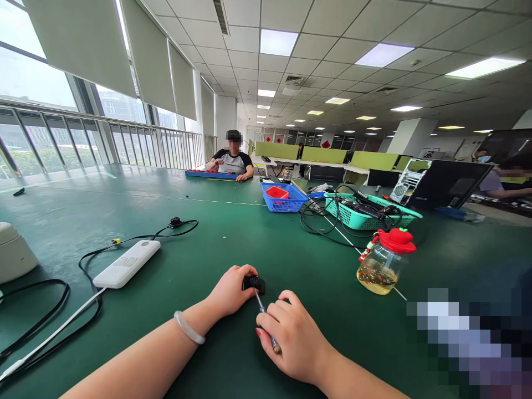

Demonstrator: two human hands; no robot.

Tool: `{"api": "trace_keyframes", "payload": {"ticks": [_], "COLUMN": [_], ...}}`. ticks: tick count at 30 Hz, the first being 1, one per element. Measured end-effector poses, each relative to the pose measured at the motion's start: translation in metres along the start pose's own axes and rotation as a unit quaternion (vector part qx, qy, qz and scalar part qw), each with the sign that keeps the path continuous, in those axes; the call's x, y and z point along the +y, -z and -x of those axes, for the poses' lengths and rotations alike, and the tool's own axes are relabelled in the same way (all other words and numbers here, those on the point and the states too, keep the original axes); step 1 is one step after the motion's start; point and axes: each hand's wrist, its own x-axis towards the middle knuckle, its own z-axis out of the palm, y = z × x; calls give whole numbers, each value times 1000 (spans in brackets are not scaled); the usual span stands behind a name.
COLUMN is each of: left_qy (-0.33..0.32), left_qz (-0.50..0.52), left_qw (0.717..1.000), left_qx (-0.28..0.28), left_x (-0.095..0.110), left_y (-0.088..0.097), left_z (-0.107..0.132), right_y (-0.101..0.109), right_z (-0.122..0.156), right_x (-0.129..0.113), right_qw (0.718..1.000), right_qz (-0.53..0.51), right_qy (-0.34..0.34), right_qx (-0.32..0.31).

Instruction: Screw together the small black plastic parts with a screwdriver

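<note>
While we are leaning over the wide dark green counter [249, 238], we are holding a small black plastic part [254, 284] down on it with our left hand [230, 293]. Our left fingers are curling tight around the part, which is sitting near our edge of the counter, about in the middle. Our right hand [293, 335] is gripping a thin metal screwdriver [261, 307], with the fingers closed around it. Its tip is touching the black part, and its brownish end is poking out under our fingers. We are wearing a pale round bracelet [189, 328] on our left wrist.

A long white plastic power strip [127, 263] is lying to the left, with a black cable [83, 260] looping beside it. A small glass jar with a red apple-shaped lid [384, 260] is standing to the right. Farther back, a blue plastic basket [291, 205] is holding a red box [277, 192], and a teal plastic basket [353, 219] is holding dark wires. At the far end, a person in a black and grey shirt [233, 160] is sitting.
</note>
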Motion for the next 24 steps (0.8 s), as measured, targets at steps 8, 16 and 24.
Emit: {"api": "trace_keyframes", "payload": {"ticks": [8, 16, 24], "left_qy": [6, 8, 8], "left_qz": [-1, -15, -24], "left_qw": [1000, 1000, 1000], "left_qx": [0, -5, -9], "left_x": [0, 2, 0], "left_y": [0, 2, 0], "left_z": [-1, -1, -2], "right_y": [0, 2, -3], "right_z": [0, -2, -2], "right_x": [4, 5, 16], "right_qw": [1000, 998, 997], "right_qz": [4, 20, -17], "right_qy": [6, 17, -38], "right_qx": [26, 58, 71]}}
